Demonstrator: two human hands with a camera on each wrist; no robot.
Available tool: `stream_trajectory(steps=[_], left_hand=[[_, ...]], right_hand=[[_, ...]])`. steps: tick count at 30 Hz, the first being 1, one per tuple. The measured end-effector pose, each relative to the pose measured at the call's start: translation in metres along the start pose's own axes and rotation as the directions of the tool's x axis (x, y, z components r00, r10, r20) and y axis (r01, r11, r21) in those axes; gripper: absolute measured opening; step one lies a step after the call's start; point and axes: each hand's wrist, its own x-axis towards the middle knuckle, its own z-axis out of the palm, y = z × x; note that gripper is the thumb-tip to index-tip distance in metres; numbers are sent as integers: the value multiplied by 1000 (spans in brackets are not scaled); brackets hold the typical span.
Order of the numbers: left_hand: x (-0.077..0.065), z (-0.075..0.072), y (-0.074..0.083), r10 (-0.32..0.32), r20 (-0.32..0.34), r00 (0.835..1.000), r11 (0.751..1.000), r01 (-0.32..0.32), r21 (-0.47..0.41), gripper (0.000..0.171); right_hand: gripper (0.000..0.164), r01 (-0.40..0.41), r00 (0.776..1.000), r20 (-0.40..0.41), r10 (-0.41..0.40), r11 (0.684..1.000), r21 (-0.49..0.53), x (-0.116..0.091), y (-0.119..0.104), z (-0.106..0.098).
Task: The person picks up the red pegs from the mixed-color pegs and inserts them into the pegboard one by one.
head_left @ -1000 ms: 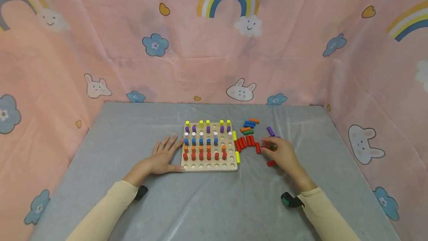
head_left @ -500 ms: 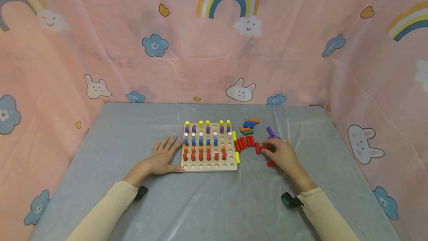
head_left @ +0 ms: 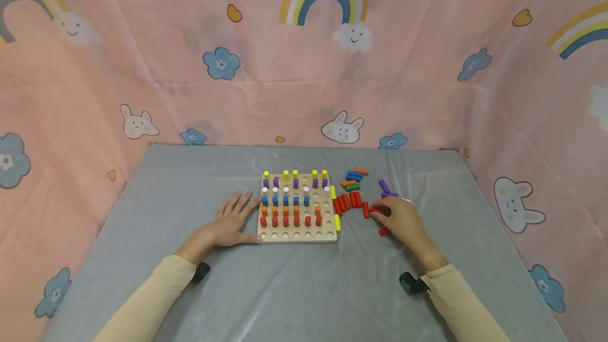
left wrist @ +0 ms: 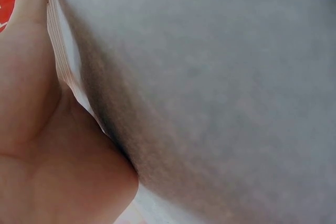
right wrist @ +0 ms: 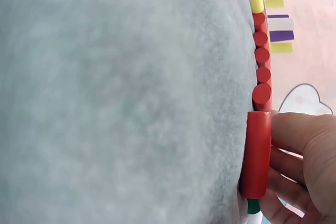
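Note:
My left hand (head_left: 231, 227) lies with spread fingers on the table, its thumb and fingertips at the left edge of the wooden peg board (head_left: 296, 238). In the left wrist view its thumb side rests against the board's edge. Upright yellow, purple, white, blue, orange and red pegs stand in rows on the board. To the right, my right hand (head_left: 398, 222) pinches a red peg (head_left: 378, 210) between thumb and fingers, low over the table. Another red peg (right wrist: 256, 156) lies before the fingers in the right wrist view, with a green peg (right wrist: 253, 205) past its end.
Loose red pegs (head_left: 355, 200) lie between the board and my right hand. Behind them are blue pegs (head_left: 353, 176), orange pegs (head_left: 361, 171) and a green one. Two purple pegs (head_left: 383, 186) lie beyond the right hand. Yellow pegs (head_left: 338, 223) lie along the board's right edge.
The right fingers have closed in around the red peg, and more of it shows between them. The green peg under that hand is now covered in the head view. The left hand stays still.

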Motion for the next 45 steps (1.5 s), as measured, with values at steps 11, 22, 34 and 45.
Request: stream_trajectory(steps=[11, 22, 34, 45], left_hand=[[-3, -3, 3, 32, -12, 999, 999, -32, -15, 111], [-2, -2, 4, 18, -10, 1000, 1000, -18, 9, 109], [-1, -2, 3, 12, -6, 1000, 1000, -12, -7, 112], [-4, -8, 10, 6, -2, 1000, 999, -6, 32, 106]], right_hand=[[17, 14, 1000, -10, -14, 999, -39, 2, -1, 2], [14, 44, 998, -33, -45, 998, -53, 2, 0, 3], [14, 56, 998, -35, -58, 998, -33, 5, -13, -7], [16, 69, 998, -8, -69, 997, 21, 6, -33, -1]])
